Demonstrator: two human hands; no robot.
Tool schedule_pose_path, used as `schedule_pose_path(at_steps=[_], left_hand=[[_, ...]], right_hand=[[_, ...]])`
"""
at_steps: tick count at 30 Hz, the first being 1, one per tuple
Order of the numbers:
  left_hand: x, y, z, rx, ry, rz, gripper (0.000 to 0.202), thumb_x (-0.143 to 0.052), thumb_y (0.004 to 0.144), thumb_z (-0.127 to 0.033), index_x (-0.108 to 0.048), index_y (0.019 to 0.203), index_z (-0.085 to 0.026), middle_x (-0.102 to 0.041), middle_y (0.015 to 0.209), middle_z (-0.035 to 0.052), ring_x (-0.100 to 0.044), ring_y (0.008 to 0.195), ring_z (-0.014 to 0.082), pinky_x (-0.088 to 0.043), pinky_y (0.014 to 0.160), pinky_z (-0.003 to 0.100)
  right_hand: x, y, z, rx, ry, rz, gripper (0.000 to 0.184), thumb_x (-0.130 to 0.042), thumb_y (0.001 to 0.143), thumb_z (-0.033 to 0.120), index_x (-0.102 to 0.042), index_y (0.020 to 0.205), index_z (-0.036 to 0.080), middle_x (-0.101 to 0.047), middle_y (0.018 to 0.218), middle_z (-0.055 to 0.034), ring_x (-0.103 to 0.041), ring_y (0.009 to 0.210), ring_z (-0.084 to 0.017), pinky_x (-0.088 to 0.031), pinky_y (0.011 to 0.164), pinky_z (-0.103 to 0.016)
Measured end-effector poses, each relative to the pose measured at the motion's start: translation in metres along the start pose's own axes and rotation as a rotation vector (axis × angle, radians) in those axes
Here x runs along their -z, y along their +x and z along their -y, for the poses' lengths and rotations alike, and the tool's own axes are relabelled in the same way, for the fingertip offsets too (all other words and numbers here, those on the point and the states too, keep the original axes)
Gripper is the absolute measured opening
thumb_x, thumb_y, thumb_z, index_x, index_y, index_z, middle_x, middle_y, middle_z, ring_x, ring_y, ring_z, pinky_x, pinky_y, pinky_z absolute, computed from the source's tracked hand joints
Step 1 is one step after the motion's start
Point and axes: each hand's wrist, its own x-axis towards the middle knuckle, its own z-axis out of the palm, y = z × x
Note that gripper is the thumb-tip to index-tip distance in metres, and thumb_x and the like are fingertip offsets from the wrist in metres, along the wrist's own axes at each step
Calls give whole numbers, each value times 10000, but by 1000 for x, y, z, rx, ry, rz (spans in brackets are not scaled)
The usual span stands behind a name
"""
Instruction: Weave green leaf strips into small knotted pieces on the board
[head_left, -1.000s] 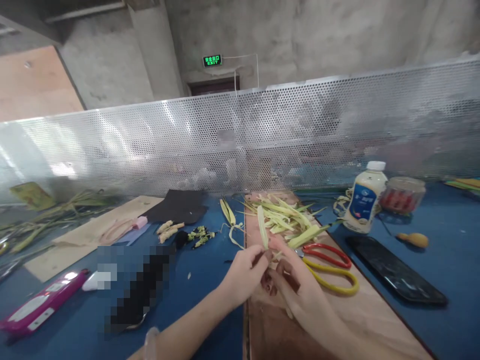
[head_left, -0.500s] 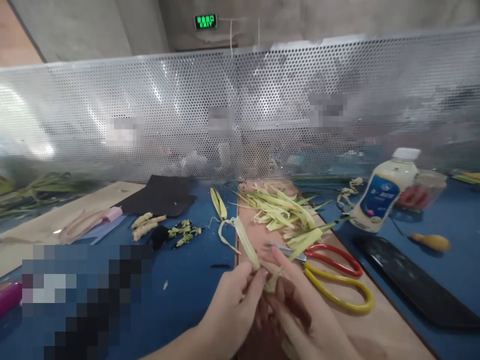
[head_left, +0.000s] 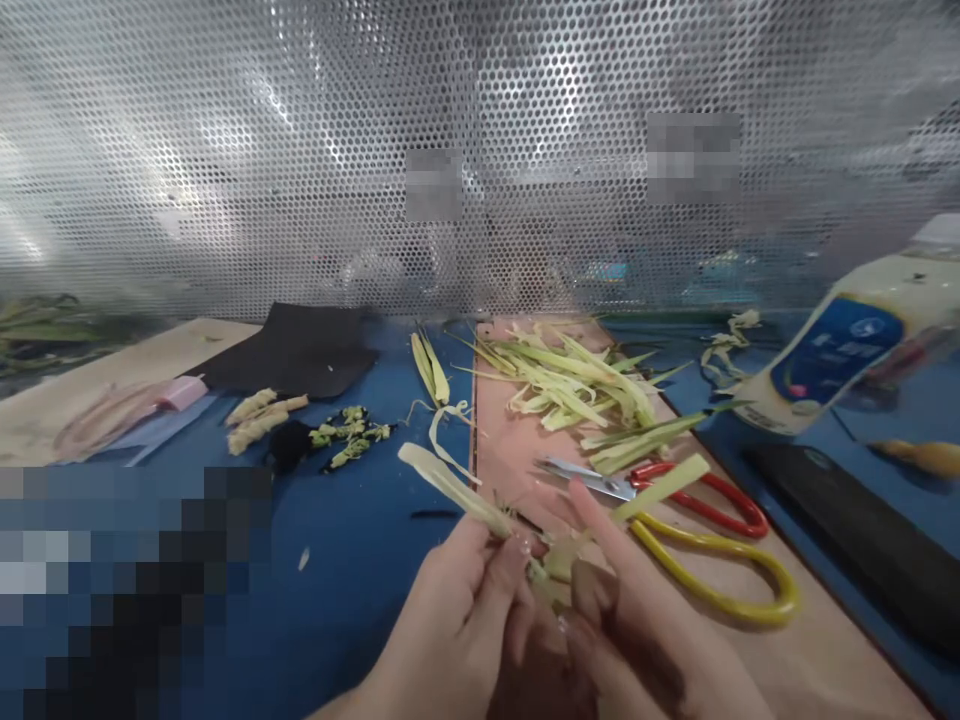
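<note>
My left hand (head_left: 457, 595) pinches a pale green leaf strip (head_left: 446, 485) between thumb and forefinger, its broad end pointing up and left. Close beside it, my right hand (head_left: 645, 620) has its fingers curled on the strips where they meet, with the forefinger stretched out. A second strip end (head_left: 667, 486) sticks out to the right beyond that forefinger. The join between the hands is small and partly hidden by my fingers. Just past my right hand lie scissors (head_left: 621, 487) with one red and one yellow handle. A heap of loose leaf strips (head_left: 566, 385) lies behind them.
A pinkish-brown board (head_left: 499, 450) runs down the blue table. To the right are a bottle (head_left: 832, 340), a black case-like object (head_left: 862, 540) and a wooden-handled tool (head_left: 919, 456). Left lie braided pieces (head_left: 262, 418) and black sheet (head_left: 300, 350). A perforated metal screen (head_left: 337, 200) stands behind.
My view has tilted down and come nearer the table. The left strip has swung further left, and a strip end now shows to the right of my right hand. Both hands keep their grip.
</note>
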Motion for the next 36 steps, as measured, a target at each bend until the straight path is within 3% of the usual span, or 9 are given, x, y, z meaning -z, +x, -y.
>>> schedule_pose_path(at_steps=[8, 14, 17, 20, 25, 31, 36], left_hand=[[-4, 3, 4, -11, -220, -44, 296, -418, 811, -473, -456, 751, -185, -298, 450, -94, -219, 403, 51, -178, 385, 167], [-3, 3, 6, -11, -230, -88, 287, -455, 799, -455, -468, 691, -189, -295, 428, -89, -210, 376, 47, -157, 384, 183], [-1, 3, 4, -16, -222, -25, 306, -450, 793, -476, -468, 707, -184, -303, 478, -81, -225, 385, 42, -171, 376, 181], [-1, 1, 4, -17, -187, 70, 329, -426, 794, -500, -455, 734, -178, -339, 531, -67, -263, 405, 43, -208, 372, 174], [0, -2, 6, 12, -58, 51, 341, -396, 807, -500, -455, 724, -175, -356, 472, -64, -287, 390, 53, -216, 383, 188], [4, -2, 4, 10, -14, 136, 325, -357, 832, -478, -437, 742, -177, -360, 472, -63, -298, 401, 59, -232, 392, 184], [3, -3, 2, 25, -99, 85, 309, -421, 808, -466, -468, 751, -167, -386, 459, -69, -314, 385, 46, -236, 385, 167]], right_hand=[[0, 1, 4, -1, -4, -29, 672, -550, 748, 268, -258, 1346, 355, -639, 1001, -19, -464, 1144, -291, -437, 917, -428], [10, 12, 26, 70, -26, -5, 660, -606, 687, 199, -386, 1263, 436, -587, 1136, 90, -463, 1151, -276, -447, 936, -351], [10, 16, 34, 93, -15, -10, 681, -607, 672, 172, -388, 1261, 436, -566, 1163, 115, -460, 1153, -282, -463, 924, -353], [8, 17, 35, 74, -12, -17, 692, -620, 653, 164, -404, 1257, 423, -596, 1120, 109, -439, 1168, -289, -473, 913, -350], [4, 14, 33, 109, -62, -62, 643, -564, 712, 192, -366, 1289, 399, -612, 1103, 87, -460, 1153, -268, -492, 893, -316], [11, 16, 37, 100, -71, 30, 668, -617, 693, 203, -373, 1286, 392, -644, 1055, 73, -529, 1086, -249, -524, 843, -256], [7, 13, 36, 55, 49, -28, 617, -605, 714, 241, -393, 1271, 401, -636, 1073, 65, -544, 1069, -239, -492, 884, -272]])
